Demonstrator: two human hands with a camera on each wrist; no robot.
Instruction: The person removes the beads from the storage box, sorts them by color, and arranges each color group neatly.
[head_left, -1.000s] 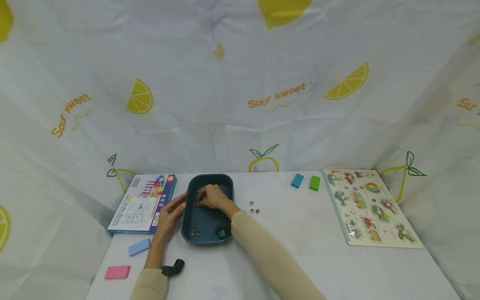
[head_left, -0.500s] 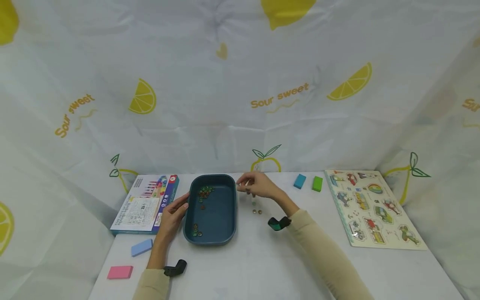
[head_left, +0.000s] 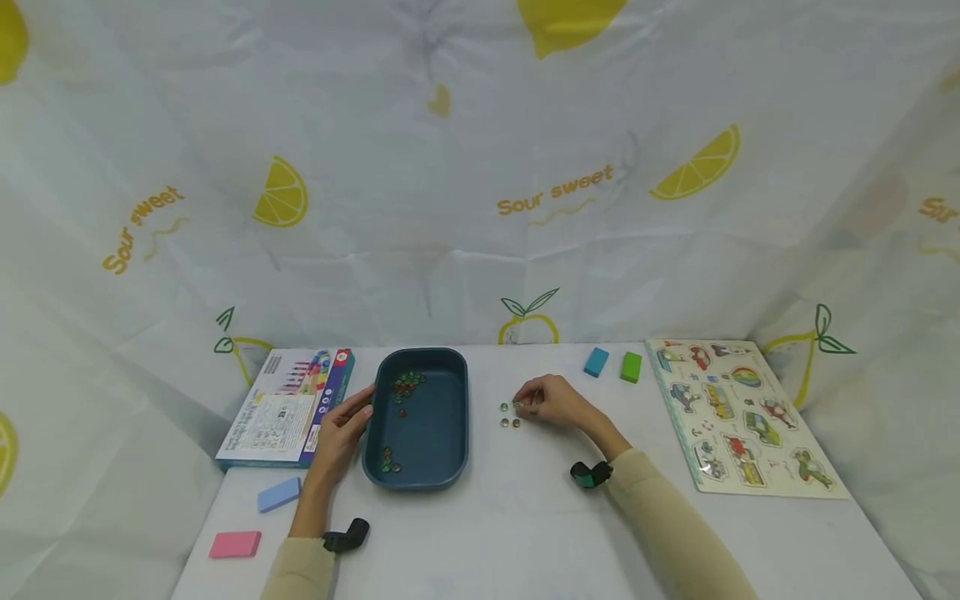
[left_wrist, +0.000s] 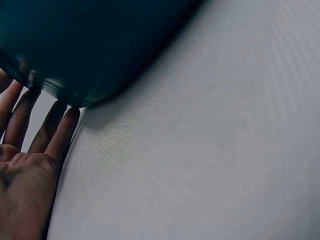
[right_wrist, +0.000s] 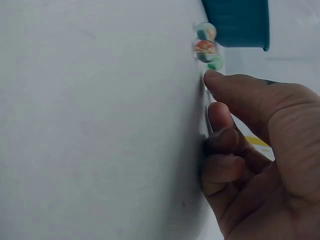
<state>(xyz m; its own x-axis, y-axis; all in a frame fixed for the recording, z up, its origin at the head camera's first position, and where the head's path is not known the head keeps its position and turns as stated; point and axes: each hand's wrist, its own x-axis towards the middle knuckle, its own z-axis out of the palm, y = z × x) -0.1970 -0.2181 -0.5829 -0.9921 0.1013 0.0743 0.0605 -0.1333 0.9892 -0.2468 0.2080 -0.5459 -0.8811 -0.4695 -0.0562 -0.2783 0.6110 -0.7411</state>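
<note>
A dark teal tray sits mid-table with several small glass marbles inside, some at its far end and some near its front. My left hand rests with straight fingers against the tray's left side. My right hand lies on the table to the right of the tray, its fingers curled. Their tips pinch a green marble down at the table. Two clear marbles lie just beyond it, towards the tray. These loose marbles also show in the head view.
A game box lies left of the tray. A light blue block and a pink block lie at the front left. A blue block and a green block lie at the back. A picture puzzle board lies right.
My right hand came out of the tray, swung right over its rim and dropped to the table beside the loose marbles. The left hand and the tray stayed put.
</note>
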